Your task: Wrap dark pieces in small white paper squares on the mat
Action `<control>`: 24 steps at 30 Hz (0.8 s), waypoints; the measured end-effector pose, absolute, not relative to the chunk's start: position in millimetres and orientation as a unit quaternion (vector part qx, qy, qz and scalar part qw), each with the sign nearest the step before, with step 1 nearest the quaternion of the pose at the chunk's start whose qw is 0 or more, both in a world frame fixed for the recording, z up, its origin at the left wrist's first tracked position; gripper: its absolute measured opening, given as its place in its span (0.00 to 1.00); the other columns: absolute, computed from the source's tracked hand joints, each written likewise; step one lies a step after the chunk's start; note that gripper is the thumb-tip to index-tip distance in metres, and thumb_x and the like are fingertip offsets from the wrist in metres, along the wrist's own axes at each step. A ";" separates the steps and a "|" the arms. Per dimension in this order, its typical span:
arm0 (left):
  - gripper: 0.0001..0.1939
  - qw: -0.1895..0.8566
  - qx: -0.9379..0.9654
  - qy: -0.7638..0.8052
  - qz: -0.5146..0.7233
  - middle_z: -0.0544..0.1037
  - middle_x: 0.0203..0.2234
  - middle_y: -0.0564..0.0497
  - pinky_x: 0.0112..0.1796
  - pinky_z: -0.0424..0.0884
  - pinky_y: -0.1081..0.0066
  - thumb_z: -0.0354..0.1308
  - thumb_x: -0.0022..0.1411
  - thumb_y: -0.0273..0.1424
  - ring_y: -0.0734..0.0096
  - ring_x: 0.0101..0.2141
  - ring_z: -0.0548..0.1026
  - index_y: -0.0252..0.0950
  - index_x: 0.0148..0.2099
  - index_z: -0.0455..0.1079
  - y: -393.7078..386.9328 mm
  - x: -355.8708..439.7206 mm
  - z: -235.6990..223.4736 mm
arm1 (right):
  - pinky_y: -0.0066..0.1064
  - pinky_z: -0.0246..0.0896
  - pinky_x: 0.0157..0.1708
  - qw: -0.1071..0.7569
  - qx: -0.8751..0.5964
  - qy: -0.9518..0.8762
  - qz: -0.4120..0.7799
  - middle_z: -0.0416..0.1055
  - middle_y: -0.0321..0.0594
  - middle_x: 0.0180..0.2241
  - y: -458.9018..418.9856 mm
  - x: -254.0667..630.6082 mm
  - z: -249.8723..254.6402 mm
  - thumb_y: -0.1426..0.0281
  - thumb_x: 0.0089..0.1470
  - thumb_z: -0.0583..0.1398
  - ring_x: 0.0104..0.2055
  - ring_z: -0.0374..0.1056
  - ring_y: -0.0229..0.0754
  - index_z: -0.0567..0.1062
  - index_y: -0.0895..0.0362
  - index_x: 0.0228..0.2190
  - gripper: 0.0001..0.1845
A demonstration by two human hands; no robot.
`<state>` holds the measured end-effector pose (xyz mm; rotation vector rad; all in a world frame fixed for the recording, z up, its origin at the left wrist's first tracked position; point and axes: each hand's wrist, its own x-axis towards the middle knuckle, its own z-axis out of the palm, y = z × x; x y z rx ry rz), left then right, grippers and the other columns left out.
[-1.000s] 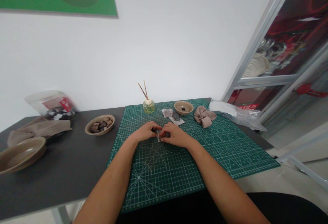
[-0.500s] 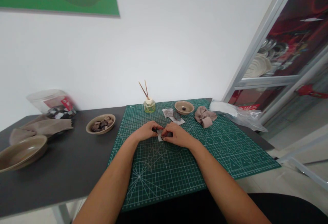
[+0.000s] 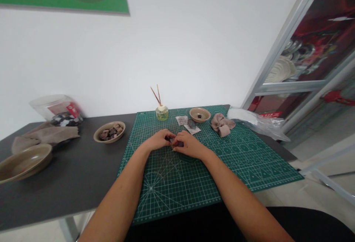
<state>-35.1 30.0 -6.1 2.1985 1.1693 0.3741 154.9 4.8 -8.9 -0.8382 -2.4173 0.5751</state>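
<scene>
My left hand [image 3: 160,139] and my right hand [image 3: 190,144] meet over the green cutting mat [image 3: 188,190], fingertips touching or nearly so. Both are closed in a pinch around a small pale and dark piece, which looks like a wrapper; the fingers hide most of it. Just beyond them, a flattened printed wrapper [image 3: 181,120] lies on the mat. Beside it is another pale wrapper [image 3: 192,129] with a dark crumpled piece [image 3: 191,123] on it. A small beige bowl [image 3: 200,114] behind my right hand holds one dark morsel [image 3: 199,116].
A reed diffuser [image 3: 162,112] stands at the mat's back edge. On the right lie a crumpled brown cloth [image 3: 222,125] and a clear plastic bag [image 3: 256,122]. Leftward are a bowl of brown wrapped pieces [image 3: 111,132], a larger bowl [image 3: 26,162], another cloth [image 3: 46,136] and a plastic jar [image 3: 57,109].
My fingertips have come closer together, and the white slip that showed between them is now mostly covered. The view has shifted slightly.
</scene>
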 end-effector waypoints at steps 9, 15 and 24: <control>0.19 0.308 0.830 0.446 0.136 0.73 0.34 0.51 0.42 0.65 0.69 0.57 0.46 0.23 0.67 0.38 0.69 0.36 0.44 0.75 28.8 -34.7 -3.5 | 0.33 0.55 0.40 0.258 -0.308 -0.890 0.213 0.70 0.37 0.30 4.6 154.0 -10.8 0.75 0.45 0.65 0.36 0.62 0.40 0.75 0.57 0.29 0.05; 0.20 0.305 0.828 0.450 0.136 0.73 0.35 0.50 0.42 0.65 0.70 0.56 0.46 0.22 0.67 0.38 0.69 0.36 0.44 0.75 27.0 -33.6 -1.5 | 0.32 0.55 0.39 0.269 -0.332 -0.879 0.211 0.69 0.37 0.29 5.6 157.0 -10.6 0.77 0.45 0.64 0.37 0.62 0.40 0.75 0.57 0.28 0.05; 0.19 0.303 0.828 0.453 0.136 0.73 0.35 0.51 0.43 0.65 0.70 0.57 0.46 0.22 0.67 0.39 0.69 0.37 0.43 0.75 28.1 -34.2 -3.0 | 0.34 0.54 0.40 0.265 -0.335 -0.885 0.184 0.68 0.38 0.30 7.0 155.8 -11.3 0.74 0.45 0.65 0.37 0.60 0.41 0.76 0.57 0.28 0.05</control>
